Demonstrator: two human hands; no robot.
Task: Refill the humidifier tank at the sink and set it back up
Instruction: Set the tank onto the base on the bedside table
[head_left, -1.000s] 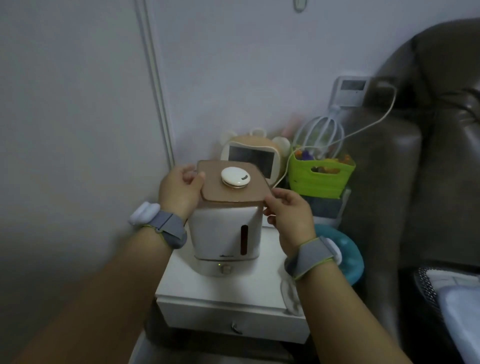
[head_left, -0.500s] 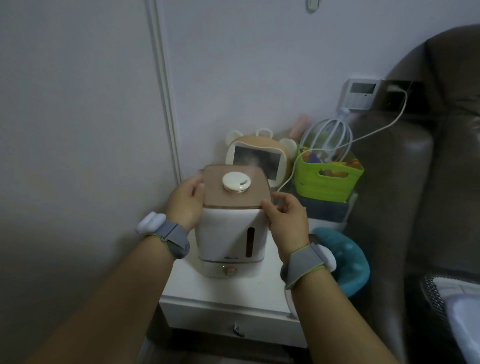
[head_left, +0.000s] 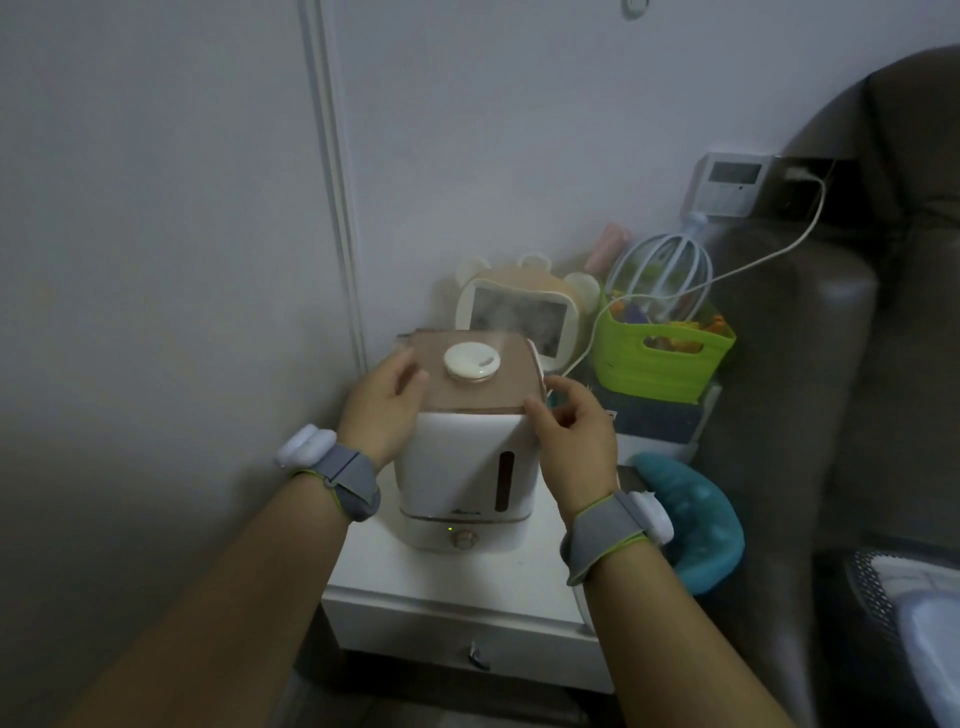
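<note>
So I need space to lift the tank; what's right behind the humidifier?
A bear-eared screen gadget stands behind the humidifier, partly veiled by mist. Its lower part is hidden.

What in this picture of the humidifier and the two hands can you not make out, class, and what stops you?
- Humidifier water level: the head view's window slot is too dark and small.
- Left hand fingertips: partly hidden behind the lid.
- Right hand grip: palm side faces away.
- Green basket contents: blurred, small.
- Bear screen: veiled by mist.

Humidifier (head_left: 462, 467) stood on nightstand (head_left: 431, 582); screen toy (head_left: 524, 312) at its 12 o'clock, basket (head_left: 660, 358) at 2 o'clock, cushion (head_left: 701, 525) at 3 o'clock.
</note>
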